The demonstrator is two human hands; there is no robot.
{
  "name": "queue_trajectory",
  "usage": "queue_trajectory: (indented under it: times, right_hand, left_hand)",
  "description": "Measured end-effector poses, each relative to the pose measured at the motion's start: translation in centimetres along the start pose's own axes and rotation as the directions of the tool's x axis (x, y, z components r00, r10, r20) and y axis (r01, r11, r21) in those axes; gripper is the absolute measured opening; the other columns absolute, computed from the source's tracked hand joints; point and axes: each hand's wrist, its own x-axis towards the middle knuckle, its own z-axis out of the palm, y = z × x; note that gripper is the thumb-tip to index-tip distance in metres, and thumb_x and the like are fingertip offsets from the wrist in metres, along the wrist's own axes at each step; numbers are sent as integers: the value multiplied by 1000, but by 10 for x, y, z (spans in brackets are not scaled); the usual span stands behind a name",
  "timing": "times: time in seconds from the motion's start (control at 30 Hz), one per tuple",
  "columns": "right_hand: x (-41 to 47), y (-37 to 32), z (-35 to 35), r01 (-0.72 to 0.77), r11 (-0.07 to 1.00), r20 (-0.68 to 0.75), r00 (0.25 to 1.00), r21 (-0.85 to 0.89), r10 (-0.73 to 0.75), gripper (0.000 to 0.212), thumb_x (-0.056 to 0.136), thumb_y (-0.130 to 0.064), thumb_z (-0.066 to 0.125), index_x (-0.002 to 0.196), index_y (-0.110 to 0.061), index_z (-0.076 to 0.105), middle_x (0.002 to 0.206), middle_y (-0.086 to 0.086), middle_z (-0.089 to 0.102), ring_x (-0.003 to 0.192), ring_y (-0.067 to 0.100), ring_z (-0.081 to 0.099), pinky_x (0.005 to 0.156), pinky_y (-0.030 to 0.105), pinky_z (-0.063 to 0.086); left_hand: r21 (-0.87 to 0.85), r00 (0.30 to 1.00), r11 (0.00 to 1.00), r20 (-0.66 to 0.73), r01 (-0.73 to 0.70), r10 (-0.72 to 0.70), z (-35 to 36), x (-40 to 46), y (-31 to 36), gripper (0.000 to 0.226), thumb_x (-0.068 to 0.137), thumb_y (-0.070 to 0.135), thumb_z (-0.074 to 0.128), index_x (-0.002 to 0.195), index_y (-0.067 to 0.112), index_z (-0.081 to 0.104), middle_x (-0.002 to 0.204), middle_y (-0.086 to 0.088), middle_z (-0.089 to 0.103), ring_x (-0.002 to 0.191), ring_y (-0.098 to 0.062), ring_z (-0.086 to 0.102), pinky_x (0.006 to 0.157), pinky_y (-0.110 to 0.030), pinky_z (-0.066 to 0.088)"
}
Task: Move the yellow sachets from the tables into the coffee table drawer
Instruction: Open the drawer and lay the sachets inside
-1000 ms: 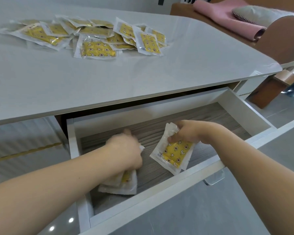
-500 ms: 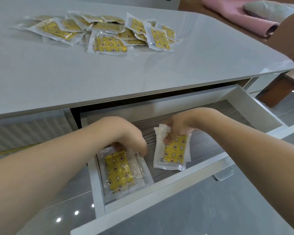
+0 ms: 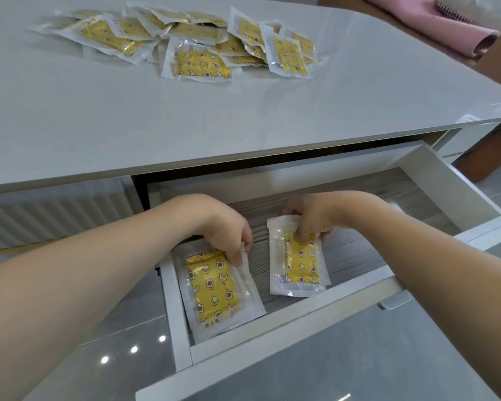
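Nearest camera, open drawer (image 3: 301,319) of coffee table (image 3: 128,125), front panel pulled out. Left hand (image 3: 223,227) inside, fingers curled, pinching top edge of left sachets (image 3: 214,290) lying flat in left corner. Right hand (image 3: 310,218) pinches top of right sachets (image 3: 300,264), near drawer front, apart from left stack. Farther back, sachet pile (image 3: 200,44) on tabletop. Beyond, pink cloth (image 3: 434,27) at far right.
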Motion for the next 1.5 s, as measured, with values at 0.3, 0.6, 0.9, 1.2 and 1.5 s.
queue_trajectory:
  times: [0.3,0.6,0.9,1.2,1.5]
  right_hand:
    - [0,-17,10,181,980,-9,983,79,-181,21,92,-8,62,93,-29,62,108,2,70,100,23,69,83,35,59]
    - [0,-15,9,50,998,80,995,38,-53,24,93,-11,63,113,-19,55,114,7,64,98,25,65,87,40,59]
    - [-1,-24,16,115,980,101,986,160,-132,14,93,-5,61,101,-16,61,109,11,70,93,26,72,80,39,61]
    - [-4,-26,21,77,993,93,992,93,-86,16,93,-6,61,106,-15,59,113,10,67,98,27,70,77,36,61]
    - [-6,-26,22,148,975,-24,988,-163,-154,21,91,-17,66,111,-20,59,110,5,64,93,22,68,75,26,59]
  left_hand:
    - [-208,996,974,34,90,-85,-3,-5,-21,18,84,5,72,98,16,67,89,0,68,83,-18,65,80,-36,57]
    - [-280,993,954,-29,104,-116,-2,-4,-28,15,86,7,70,86,21,65,93,-1,69,102,-25,67,94,-41,54]
    - [-193,980,964,-46,183,-195,-1,-10,-21,23,85,13,74,105,7,64,95,-9,67,87,-26,68,68,-33,59]
    - [-101,968,965,-39,242,-247,3,-6,-15,45,83,21,76,122,7,61,111,-11,62,103,-31,66,83,-39,59]
    - [96,953,950,-101,296,-287,2,-6,-4,41,83,26,75,116,5,63,108,-14,68,90,-28,71,73,-34,60]
